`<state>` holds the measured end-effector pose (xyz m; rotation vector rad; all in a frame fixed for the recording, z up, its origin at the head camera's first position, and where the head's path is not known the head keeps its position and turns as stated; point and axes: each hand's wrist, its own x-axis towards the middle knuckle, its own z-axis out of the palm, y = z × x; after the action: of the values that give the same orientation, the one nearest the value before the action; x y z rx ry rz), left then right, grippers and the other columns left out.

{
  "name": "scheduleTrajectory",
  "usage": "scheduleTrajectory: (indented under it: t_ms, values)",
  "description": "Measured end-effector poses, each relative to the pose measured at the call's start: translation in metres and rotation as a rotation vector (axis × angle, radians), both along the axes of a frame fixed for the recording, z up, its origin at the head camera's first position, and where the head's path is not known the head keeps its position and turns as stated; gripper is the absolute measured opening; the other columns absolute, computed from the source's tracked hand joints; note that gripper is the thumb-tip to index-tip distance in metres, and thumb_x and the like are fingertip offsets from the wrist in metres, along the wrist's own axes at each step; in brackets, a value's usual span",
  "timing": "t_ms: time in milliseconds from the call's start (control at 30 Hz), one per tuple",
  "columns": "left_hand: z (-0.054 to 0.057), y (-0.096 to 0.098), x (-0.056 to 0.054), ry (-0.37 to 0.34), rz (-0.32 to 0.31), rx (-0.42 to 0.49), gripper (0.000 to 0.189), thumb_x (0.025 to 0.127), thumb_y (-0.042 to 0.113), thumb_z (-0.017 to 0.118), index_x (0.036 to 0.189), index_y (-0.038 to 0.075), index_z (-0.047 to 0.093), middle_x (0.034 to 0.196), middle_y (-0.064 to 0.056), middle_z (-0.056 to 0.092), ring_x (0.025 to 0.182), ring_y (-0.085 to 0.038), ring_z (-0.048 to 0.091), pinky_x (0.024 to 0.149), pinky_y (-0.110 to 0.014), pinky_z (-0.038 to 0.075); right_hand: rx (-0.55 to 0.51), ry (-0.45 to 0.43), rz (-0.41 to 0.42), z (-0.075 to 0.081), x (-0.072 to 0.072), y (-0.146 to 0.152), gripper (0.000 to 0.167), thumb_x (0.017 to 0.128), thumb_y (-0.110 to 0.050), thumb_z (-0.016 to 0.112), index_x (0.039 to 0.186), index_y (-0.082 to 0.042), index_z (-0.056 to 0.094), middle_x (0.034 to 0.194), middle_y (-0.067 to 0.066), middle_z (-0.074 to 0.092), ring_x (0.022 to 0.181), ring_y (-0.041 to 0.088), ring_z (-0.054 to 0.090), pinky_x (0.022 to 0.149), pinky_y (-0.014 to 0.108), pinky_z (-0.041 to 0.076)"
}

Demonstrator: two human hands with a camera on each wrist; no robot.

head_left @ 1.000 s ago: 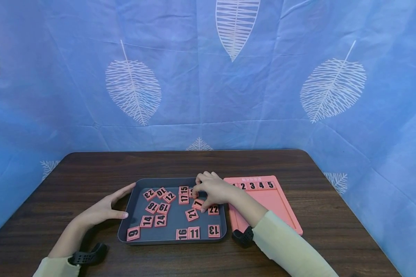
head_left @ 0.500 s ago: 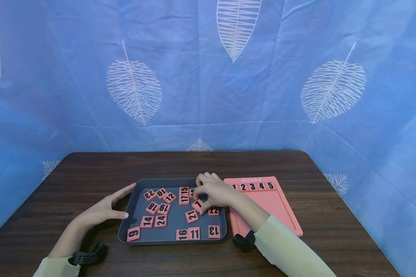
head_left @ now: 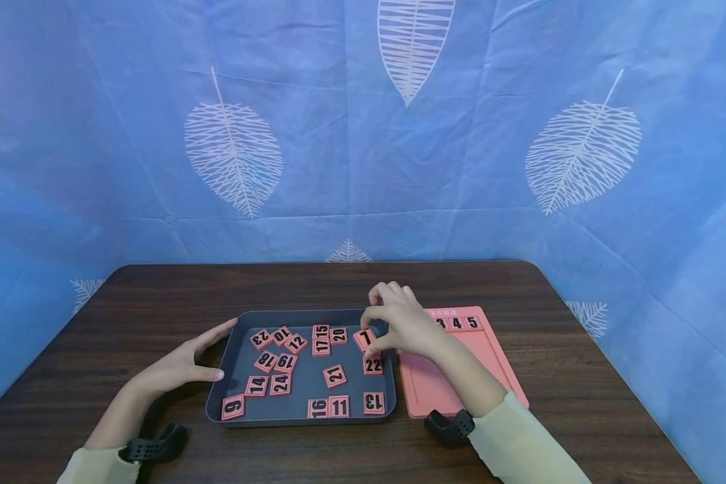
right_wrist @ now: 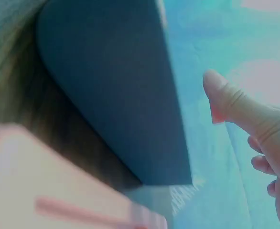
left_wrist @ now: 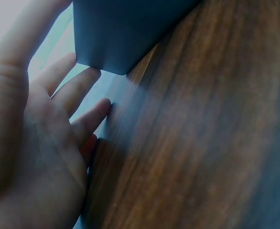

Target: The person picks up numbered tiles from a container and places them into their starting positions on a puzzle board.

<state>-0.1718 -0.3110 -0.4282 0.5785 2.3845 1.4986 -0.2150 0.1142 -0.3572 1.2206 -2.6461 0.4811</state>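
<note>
My right hand (head_left: 404, 324) pinches a pink number tile (head_left: 364, 339) marked 7 between thumb and fingertips, over the right end of a dark grey tray (head_left: 353, 381). In the right wrist view a reddish corner of the tile (right_wrist: 217, 115) shows under the thumb, above the tray rim. At the tray's left side rests my left hand (head_left: 168, 368), thumb and fingers spread along the rim. The left wrist view shows its straight fingers against the tray's outer wall (left_wrist: 116, 38). Several other tiles lie scattered in the tray, among them 22 (head_left: 372, 365) and 20 (head_left: 338, 335).
A pink frame board (head_left: 490, 366) lies right of the tray, partly under my right forearm. Tiles stand in its far row, with 3, 4 and 5 (head_left: 472, 323) visible. Both rest on a dark wooden table (head_left: 302, 286), before a blue leaf-patterned curtain (head_left: 333, 148).
My right hand has picked up tile 7 and moved it rightward and toward the back, uncovering tile 20. My left hand has stayed at the tray's left side.
</note>
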Motion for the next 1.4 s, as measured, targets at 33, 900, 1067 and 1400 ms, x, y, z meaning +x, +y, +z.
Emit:
scheduleTrajectory:
  t_ms: [33, 900, 1067, 1400]
  values:
    - [0.0, 0.0, 0.0, 0.0, 0.0, 0.0, 0.085, 0.086, 0.017, 0.07, 0.155, 0.016, 0.019, 0.155, -0.023, 0.016, 0.138, -0.05, 0.01, 0.093, -0.078, 0.01, -0.015, 0.004, -0.016, 0.001, 0.001, 0.005, 0.032, 0.062, -0.043, 0.087, 0.084, -0.028, 0.069, 0.097, -0.004, 0.036, 0.09, 0.019, 0.032, 0.077, 0.04, 0.023]
    - [0.001, 0.0, 0.001, 0.006, -0.005, 0.004, 0.085, 0.087, 0.014, 0.069, 0.155, 0.015, 0.018, 0.155, -0.024, 0.014, 0.138, -0.051, 0.008, 0.092, -0.078, 0.01, -0.044, -0.113, -0.305, -0.038, -0.014, 0.103, 0.035, 0.06, -0.044, 0.089, 0.08, -0.028, 0.066, 0.092, -0.001, 0.039, 0.09, 0.024, 0.034, 0.077, 0.041, 0.022]
    - [0.0, 0.0, 0.001, 0.009, -0.005, 0.002, 0.085, 0.087, 0.015, 0.069, 0.155, 0.015, 0.018, 0.155, -0.024, 0.014, 0.138, -0.051, 0.009, 0.092, -0.078, 0.011, -0.027, -0.147, -0.329, -0.046, -0.016, 0.105, 0.035, 0.061, -0.045, 0.088, 0.081, -0.027, 0.066, 0.093, -0.001, 0.041, 0.09, 0.023, 0.036, 0.076, 0.041, 0.023]
    - [-0.003, -0.001, 0.0, 0.019, -0.009, 0.009, 0.085, 0.087, 0.013, 0.069, 0.155, 0.015, 0.019, 0.155, -0.024, 0.015, 0.137, -0.051, 0.01, 0.092, -0.079, 0.011, -0.041, -0.135, -0.318, -0.049, -0.014, 0.102, 0.035, 0.062, -0.045, 0.088, 0.083, -0.027, 0.066, 0.095, -0.002, 0.044, 0.091, 0.024, 0.038, 0.076, 0.042, 0.026]
